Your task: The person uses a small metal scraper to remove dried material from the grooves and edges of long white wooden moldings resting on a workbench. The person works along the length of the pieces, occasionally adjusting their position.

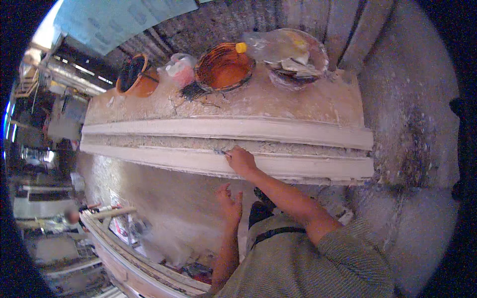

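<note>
Gripping a small tool that points left along the long moulded slab, right hand fingers clamp it; left hand hangs fingers spread; pink bag behind.

- Two hands: the right hand at the centre of the frame, the left hand just below it.
- One small tool, gripped in the right hand.
- Three round bowls along the top of the surface: a dark-filled orange bowl at upper left, an orange-stained bowl in the middle, a plastic-covered bowl at upper right.
- One pink plastic bag between the first two bowls.
- Two long pale moulded ridges across the middle.
</note>
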{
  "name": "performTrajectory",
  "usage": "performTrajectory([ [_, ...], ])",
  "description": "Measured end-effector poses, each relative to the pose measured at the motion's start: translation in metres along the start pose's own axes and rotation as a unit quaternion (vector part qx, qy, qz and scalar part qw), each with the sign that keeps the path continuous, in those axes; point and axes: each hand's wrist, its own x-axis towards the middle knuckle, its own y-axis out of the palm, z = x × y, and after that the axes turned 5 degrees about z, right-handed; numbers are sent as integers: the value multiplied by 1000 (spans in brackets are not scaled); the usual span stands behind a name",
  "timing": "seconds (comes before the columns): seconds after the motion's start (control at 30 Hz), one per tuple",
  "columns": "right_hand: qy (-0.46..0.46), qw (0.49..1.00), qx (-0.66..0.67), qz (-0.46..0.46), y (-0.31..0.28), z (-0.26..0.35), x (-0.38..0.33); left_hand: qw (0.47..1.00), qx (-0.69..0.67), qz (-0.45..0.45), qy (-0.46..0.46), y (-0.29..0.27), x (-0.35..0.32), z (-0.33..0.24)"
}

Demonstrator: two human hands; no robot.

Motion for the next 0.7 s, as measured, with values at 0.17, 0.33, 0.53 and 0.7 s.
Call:
performTrajectory([
  [0.17, 97, 995, -33, 6, -70, -56, -61, 999, -12, 26, 35, -1, 12, 40],
  [0.33, 365, 922, -90, -97, -182, -149, -197, 995, -71, 51, -39, -41, 28, 112],
  [0.53, 356, 820, 412, -178, -128, -186, -225, 997, -24, 80, -3, -92, 78, 137],
  [0.7, 318, 600, 670, -300, 23, -128, -87, 990, 20, 105, 88, -91, 118, 91],
])
